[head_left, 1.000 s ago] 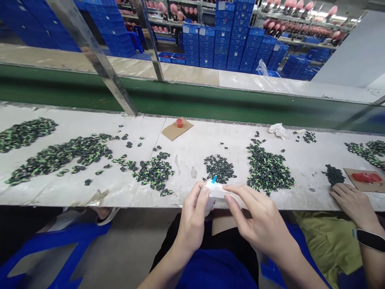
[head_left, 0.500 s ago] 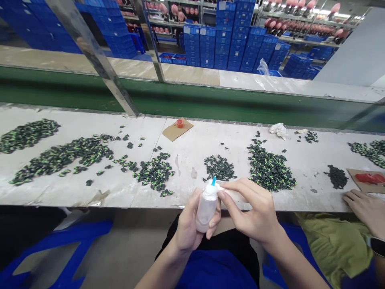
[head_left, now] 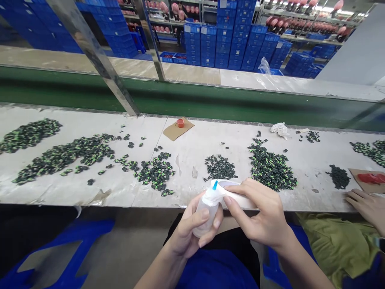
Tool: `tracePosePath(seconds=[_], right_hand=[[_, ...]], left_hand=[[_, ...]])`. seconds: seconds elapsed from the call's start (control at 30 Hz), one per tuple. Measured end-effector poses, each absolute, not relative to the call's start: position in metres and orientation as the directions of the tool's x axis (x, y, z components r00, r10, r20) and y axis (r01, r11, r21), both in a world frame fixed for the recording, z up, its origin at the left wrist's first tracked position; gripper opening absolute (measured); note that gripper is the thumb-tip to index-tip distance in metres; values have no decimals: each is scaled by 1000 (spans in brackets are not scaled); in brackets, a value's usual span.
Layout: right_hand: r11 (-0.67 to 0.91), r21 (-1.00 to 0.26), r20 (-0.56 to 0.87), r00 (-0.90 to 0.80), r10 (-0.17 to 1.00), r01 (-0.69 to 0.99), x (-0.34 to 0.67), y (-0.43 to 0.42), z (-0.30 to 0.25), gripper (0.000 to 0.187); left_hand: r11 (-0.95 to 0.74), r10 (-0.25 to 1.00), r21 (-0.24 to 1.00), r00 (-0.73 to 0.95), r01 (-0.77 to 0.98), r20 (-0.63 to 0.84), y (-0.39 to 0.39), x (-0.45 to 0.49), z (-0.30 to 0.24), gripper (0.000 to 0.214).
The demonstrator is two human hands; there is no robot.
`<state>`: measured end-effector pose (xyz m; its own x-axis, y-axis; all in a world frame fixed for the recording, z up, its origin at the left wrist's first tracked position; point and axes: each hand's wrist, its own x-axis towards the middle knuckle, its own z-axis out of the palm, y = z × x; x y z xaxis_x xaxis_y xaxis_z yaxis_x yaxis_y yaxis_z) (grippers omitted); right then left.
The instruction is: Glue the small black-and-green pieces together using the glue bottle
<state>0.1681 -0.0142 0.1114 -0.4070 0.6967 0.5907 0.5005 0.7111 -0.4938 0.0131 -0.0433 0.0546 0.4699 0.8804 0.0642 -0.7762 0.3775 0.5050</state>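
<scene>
In the head view my left hand [head_left: 192,230] is wrapped around a translucent squeeze bottle [head_left: 205,218] with a blue tip [head_left: 215,185]. The bottle is tilted, its top leaning slightly right. White material covers its neck and shoulder. From there a white strip [head_left: 240,200], looking like tape, runs right into my right hand [head_left: 261,208]. The thumb and fingers of that hand are closed on the strip, close to the bottle top. Just beyond the bottle lies a pile of small black pieces [head_left: 221,167] on the table.
Piles of black-and-green parts [head_left: 270,166] lie along the white table [head_left: 192,144], more to the left [head_left: 69,154]. A red cup [head_left: 180,123] sits on cardboard [head_left: 174,132]. Crumpled white tissue [head_left: 279,129] lies at the back. Another person's hand [head_left: 365,204] rests at right.
The bottle has tipped further right and dropped slightly. More of the white strip shows between its neck and my right hand. My left thumb now lies across the bottle's front.
</scene>
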Motion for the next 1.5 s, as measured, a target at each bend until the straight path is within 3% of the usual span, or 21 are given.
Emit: tracePosePath(seconds=[0.27, 0.5, 0.67, 0.83, 0.97, 1.17, 1.33, 1.5], right_hand=[[778, -290, 685, -447, 575, 557, 166, -8, 110, 10], [746, -503, 556, -498, 666, 436, 170, 1, 115, 14], [723, -599, 445, -607, 658, 345, 177, 9, 121, 19], [681, -665, 367, -660, 655, 307, 179, 12, 127, 17], [711, -644, 422, -645, 637, 280, 176, 12, 124, 18], [755, -618, 461, -676, 574, 219, 175, 13, 123, 17], [721, -657, 380, -730, 568, 219, 177, 17, 130, 17], [643, -751, 207, -870, 448, 152, 177, 26, 131, 26]], left_hand=[[499, 863, 324, 495, -804, -104, -49, 18, 52, 35], [615, 786, 197, 615, -763, -71, -51, 18, 47, 41], [665, 740, 107, 671, -739, 36, -54, 17, 43, 41], [689, 709, 124, 700, -714, 89, -55, 18, 40, 44], [707, 685, 107, 714, -699, 144, -54, 20, 34, 46], [824, 542, 94, 826, -559, 158, -54, 21, 12, 63], [884, 420, 174, 901, -433, 106, -54, 19, -8, 74], [909, 304, 222, 924, -354, 231, -49, 21, -9, 78]])
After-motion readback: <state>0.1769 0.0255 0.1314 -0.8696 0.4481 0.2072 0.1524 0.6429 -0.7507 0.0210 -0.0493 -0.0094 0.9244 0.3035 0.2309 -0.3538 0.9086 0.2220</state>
